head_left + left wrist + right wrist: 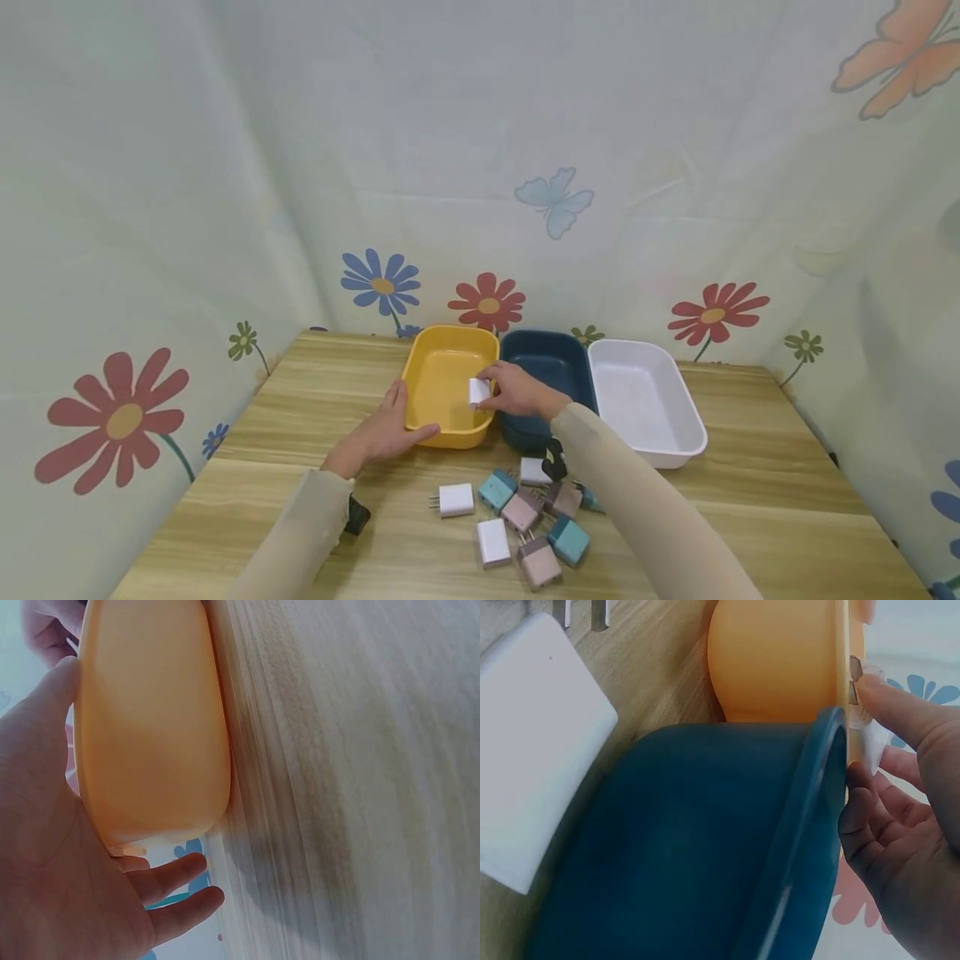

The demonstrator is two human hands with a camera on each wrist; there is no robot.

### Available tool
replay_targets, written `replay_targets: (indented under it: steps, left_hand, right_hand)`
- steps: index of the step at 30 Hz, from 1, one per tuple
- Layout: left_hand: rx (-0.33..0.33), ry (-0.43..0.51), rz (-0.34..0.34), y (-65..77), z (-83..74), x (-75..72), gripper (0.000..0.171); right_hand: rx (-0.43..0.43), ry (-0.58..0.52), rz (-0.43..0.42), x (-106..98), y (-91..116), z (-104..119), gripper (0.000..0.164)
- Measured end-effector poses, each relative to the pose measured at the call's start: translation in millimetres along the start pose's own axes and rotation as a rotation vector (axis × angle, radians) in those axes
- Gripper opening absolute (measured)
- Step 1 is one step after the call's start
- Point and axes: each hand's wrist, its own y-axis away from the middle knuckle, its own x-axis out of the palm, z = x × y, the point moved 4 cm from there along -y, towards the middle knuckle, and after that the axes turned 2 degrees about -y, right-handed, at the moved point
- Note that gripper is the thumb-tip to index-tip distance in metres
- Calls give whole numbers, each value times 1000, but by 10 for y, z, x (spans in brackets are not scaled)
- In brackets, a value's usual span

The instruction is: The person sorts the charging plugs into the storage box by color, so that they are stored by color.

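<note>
My right hand [521,392] pinches a white charger plug [478,393] between thumb and fingers, above the right side of the yellow bin [450,439]. In the right wrist view the plug's metal prongs [856,667] show by the bin's rim. My left hand [386,431] rests against the yellow bin's left side. Its thumb lies along the rim in the left wrist view, while the other fingers stretch loosely past the bin's corner. Several white, teal and pink charger plugs, among them a pink one [539,562], lie loose on the table in front of the bins.
A dark blue bin [543,340] stands right of the yellow one, under my right wrist. Beyond it is a white bin [667,460]. Behind the wooden table [315,400] hangs a flowered curtain [420,167]. A loose white plug [456,500] lies nearest my left forearm.
</note>
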Motion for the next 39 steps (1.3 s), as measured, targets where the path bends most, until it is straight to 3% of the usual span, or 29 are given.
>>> replay_targets:
  steps: [7,11,18,27,39]
  left_hand:
    - [6,1,-6,-8,15,8,114]
    - [8,-11,-13,-16,10,9,112]
    - [-16,-1,-5,-25,17,16,113]
    - [-29,15,1,-17,38,31,117]
    - [-34,19,6,-18,33,24,117]
  right_hand:
    - [68,-66,-35,41,-55,-56,47]
    - [76,-51,-63,45,-88,-80,48]
    - [31,-33,-140,-8,-43,-116,49]
    - [34,-78,-159,-179,220,-287,44]
    - [-60,10,-133,-404,694,-384,43]
